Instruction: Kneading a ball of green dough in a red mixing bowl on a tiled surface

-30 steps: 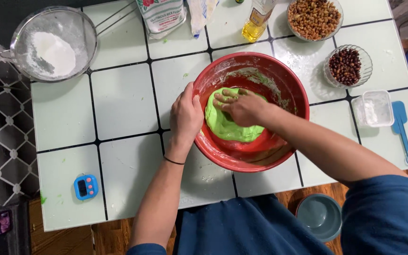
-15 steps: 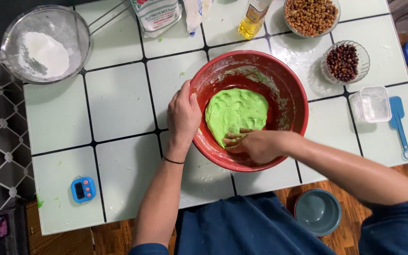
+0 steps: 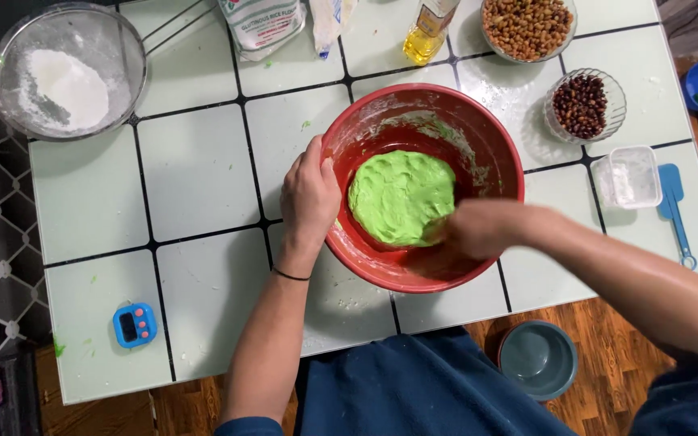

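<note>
Green dough [image 3: 401,196] lies flattened in the red mixing bowl [image 3: 478,133] on the tiled counter [image 3: 195,169]. Left hand [image 3: 309,194] grasps the rim; right hand [image 3: 478,228] blurred at dough's near edge, grip unclear. Steady bowl, fold the edge inward

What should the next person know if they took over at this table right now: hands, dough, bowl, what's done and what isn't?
Left hand: gripping the near-left rim of the red bowl, steadying it.
Right hand: inside the bowl, blurred with motion, pressing at the near-right edge of the green dough.
Dough: one cohesive, flattened, dimpled mass in the middle of the bowl; smears on the bowl's walls.
Nearby: sieve with white flour far left, oil bottle, two bowls of beans, blue timer.
Done: dough has come together. Left: wall residue not gathered; beans and oil are not visibly in the dough.
</note>
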